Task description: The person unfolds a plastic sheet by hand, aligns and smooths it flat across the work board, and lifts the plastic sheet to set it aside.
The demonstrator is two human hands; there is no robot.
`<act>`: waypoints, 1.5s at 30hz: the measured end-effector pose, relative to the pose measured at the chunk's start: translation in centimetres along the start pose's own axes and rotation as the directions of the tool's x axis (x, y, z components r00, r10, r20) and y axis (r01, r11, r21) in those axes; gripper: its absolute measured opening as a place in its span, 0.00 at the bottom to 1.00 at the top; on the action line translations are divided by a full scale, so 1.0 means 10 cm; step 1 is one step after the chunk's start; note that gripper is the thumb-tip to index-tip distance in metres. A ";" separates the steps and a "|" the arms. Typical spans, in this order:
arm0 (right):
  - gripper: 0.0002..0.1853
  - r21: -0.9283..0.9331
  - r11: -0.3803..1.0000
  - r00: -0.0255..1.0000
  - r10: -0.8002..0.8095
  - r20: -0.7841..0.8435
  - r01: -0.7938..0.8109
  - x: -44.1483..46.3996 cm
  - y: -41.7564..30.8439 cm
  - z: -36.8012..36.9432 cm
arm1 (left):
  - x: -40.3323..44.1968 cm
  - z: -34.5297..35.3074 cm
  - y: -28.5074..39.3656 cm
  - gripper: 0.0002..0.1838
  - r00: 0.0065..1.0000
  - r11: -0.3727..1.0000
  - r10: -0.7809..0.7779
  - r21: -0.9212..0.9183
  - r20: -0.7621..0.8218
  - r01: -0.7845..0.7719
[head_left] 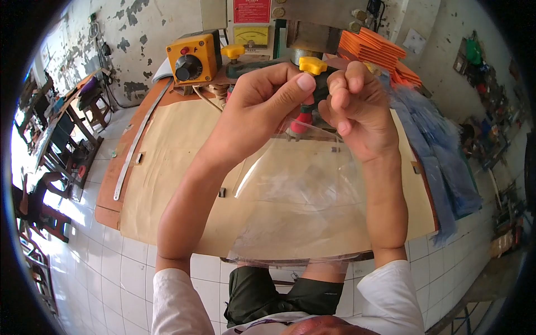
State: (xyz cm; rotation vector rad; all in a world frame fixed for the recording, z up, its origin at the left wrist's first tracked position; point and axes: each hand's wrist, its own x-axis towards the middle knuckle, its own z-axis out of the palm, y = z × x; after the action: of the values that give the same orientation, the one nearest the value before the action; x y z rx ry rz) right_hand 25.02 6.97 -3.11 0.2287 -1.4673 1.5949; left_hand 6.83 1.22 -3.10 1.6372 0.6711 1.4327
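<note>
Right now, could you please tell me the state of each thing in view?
Clear plastic: raised at its far end
Left hand: pinching it
Right hand: half curled, grip unclear
Brown paper: spread out
Metal ruler: lying flat
Orange sheets: stacked
Blue plastic: draped over the table's edge
Black knob: setting unreadable

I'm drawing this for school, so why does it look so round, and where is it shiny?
In the head view, the corners are black and the near edge of the table looks bowed, probably from a very wide lens; in the same head view, the plastic has pale shiny streaks, and the floor glares white toward the left.
</note>
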 end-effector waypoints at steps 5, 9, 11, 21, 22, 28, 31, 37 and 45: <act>0.10 0.020 1.000 1.000 0.015 -0.011 -0.015 -0.01 0.04 0.02 | 0.00 -0.02 -0.01 0.17 0.999 0.999 0.046 0.024 0.030 -0.046; 0.09 0.012 1.000 1.000 0.016 -0.007 -0.016 -0.01 0.04 0.04 | 0.00 -0.03 0.00 0.18 0.999 0.999 0.048 -0.004 0.020 -0.048; 0.06 -0.268 0.963 0.996 -0.054 -0.077 0.032 -0.02 0.05 0.09 | -0.01 -0.03 0.01 0.18 0.998 0.999 0.053 -0.005 0.027 -0.053; 0.11 -0.574 0.768 0.935 0.354 0.010 -0.284 -0.09 -0.19 0.06 | -0.04 -0.09 0.11 0.17 0.992 0.989 0.117 0.101 -0.053 -0.111; 0.10 -0.605 0.720 0.894 0.447 0.028 -0.341 -0.10 -0.23 0.09 | -0.05 -0.11 0.13 0.17 0.988 0.987 0.132 0.104 -0.077 -0.124; 0.12 -0.669 0.599 0.752 0.653 0.089 -0.440 -0.16 -0.36 0.08 | -0.25 -0.22 0.36 0.16 0.953 0.963 0.227 0.192 -0.202 -0.189; 0.13 -0.746 0.508 0.670 0.733 0.113 -0.430 -0.18 -0.43 0.05 | -0.44 -0.39 0.40 0.16 0.930 0.954 0.257 0.220 -0.262 -0.201; 0.10 -0.832 0.422 0.615 0.778 0.129 -0.359 -0.37 -0.41 0.11 | -0.82 -0.73 0.51 0.16 0.878 0.919 0.290 0.366 -0.380 -0.145; 0.08 -0.890 0.351 0.911 0.384 -0.147 -0.292 -0.89 -0.69 0.14 | -1.18 -0.79 0.43 0.12 0.946 0.807 0.211 0.589 -0.248 -0.026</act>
State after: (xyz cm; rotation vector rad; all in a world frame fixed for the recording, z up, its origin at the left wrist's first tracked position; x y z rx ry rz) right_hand 34.20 0.42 -3.97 -0.7117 -2.3552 0.8268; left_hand -3.83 -8.82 -5.67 1.9593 1.3088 1.6991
